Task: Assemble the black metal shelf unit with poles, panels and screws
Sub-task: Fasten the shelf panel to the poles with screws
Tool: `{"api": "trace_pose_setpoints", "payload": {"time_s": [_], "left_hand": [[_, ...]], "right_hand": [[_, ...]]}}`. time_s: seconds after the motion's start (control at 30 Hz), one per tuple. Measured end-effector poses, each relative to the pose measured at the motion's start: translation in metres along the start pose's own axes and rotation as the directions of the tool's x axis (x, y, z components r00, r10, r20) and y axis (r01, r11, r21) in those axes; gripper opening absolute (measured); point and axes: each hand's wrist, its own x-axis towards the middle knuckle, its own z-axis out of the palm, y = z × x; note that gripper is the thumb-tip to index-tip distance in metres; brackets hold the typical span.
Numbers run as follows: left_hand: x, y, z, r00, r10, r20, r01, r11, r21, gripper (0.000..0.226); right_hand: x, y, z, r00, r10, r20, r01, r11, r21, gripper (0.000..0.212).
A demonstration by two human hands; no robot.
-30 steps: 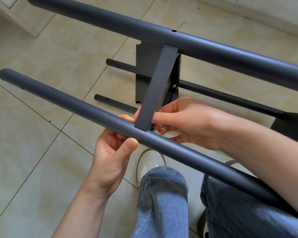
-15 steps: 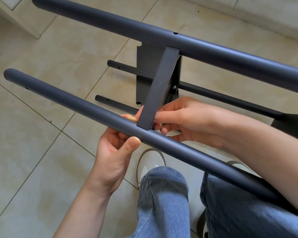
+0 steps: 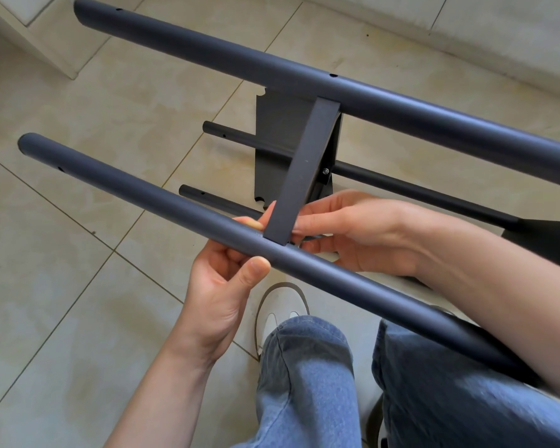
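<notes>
Change: both poles had drifted slightly rightward and down in view; hands kept their places.
Left hand (image 3: 227, 286): fingers curled round the near pole (image 3: 162, 205), thumb on top.
Right hand (image 3: 353, 231): fingers pinched the lower end of the panel (image 3: 304, 169).
Panel: spanned from the near pole to the far pole (image 3: 240, 63), above the floor (image 3: 62, 253).
Screw (image 3: 325, 171): on the panel's right side.

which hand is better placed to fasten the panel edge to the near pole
Right. The right hand already has its fingers at the joint where the panel meets the near pole. The left hand has its grip on the pole, steadying it.
</notes>
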Motion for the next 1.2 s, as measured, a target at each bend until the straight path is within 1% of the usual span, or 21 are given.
{"api": "trace_pose_setpoints", "payload": {"time_s": [0.1, 0.17, 0.27, 0.4, 0.6, 0.73, 0.8, 0.87, 0.97, 1.1, 1.17, 1.2], "left_hand": [[0.0007, 0.0009, 0.0008, 1.000, 0.006, 0.013, -0.006, 1.000, 0.008, 0.064], [0.0007, 0.0012, 0.0010, 0.999, 0.012, 0.030, -0.012, 1.000, 0.010, 0.051], [0.0004, 0.0019, 0.0018, 0.999, 0.019, 0.040, -0.020, 1.000, 0.014, 0.046], [0.0003, 0.0020, 0.0017, 0.998, 0.037, 0.042, -0.037, 0.999, 0.007, 0.046], [0.0010, -0.0007, 0.0012, 0.998, 0.042, 0.044, -0.042, 0.999, -0.004, 0.050], [0.0009, 0.0029, 0.0027, 0.996, 0.043, 0.072, -0.044, 0.999, 0.012, 0.040], [0.0006, 0.0025, 0.0034, 0.997, 0.038, 0.072, -0.039, 0.999, 0.009, 0.040], [0.0008, 0.0017, 0.0034, 0.996, 0.044, 0.074, -0.044, 0.999, 0.006, 0.040], [0.0011, -0.0001, 0.0024, 0.996, 0.050, 0.079, -0.050, 0.999, -0.002, 0.042], [0.0012, -0.0018, 0.0011, 0.996, 0.047, 0.073, -0.046, 0.999, -0.015, 0.046], [0.0012, 0.0004, 0.0023, 0.996, 0.047, 0.075, -0.046, 0.999, -0.021, 0.045], [0.0012, 0.0017, 0.0031, 0.996, 0.047, 0.078, -0.045, 0.999, -0.022, 0.043]], "right_hand": [[0.0002, 0.0008, 0.0003, 1.000, 0.011, 0.006, -0.011, 1.000, 0.012, 0.038], [0.0007, 0.0012, 0.0001, 1.000, 0.003, -0.011, -0.003, 1.000, -0.019, 0.037], [0.0020, 0.0019, 0.0017, 0.999, -0.017, -0.045, 0.013, 0.997, -0.072, 0.036], [0.0046, 0.0029, 0.0056, 0.999, -0.011, -0.043, 0.006, 0.994, -0.109, 0.043], [0.0026, 0.0013, 0.0040, 0.998, -0.038, -0.051, 0.034, 0.996, -0.082, 0.047], [-0.0024, -0.0003, -0.0022, 0.999, -0.002, -0.039, 0.001, 0.999, -0.043, 0.036], [-0.0031, -0.0002, -0.0032, 0.998, 0.014, -0.054, -0.015, 0.999, -0.028, 0.033], [-0.0025, -0.0006, -0.0013, 0.998, 0.021, -0.064, -0.025, 0.998, -0.052, 0.035], [0.0002, 0.0000, 0.0029, 0.999, 0.008, -0.044, -0.012, 0.996, -0.091, 0.039], [0.0010, -0.0006, 0.0035, 0.999, -0.013, -0.045, 0.010, 0.997, -0.074, 0.045], [-0.0018, -0.0018, 0.0002, 1.000, -0.001, -0.031, -0.001, 0.998, -0.065, 0.049], [-0.0036, -0.0022, -0.0021, 1.000, 0.010, -0.022, -0.011, 0.999, -0.050, 0.047]]}}
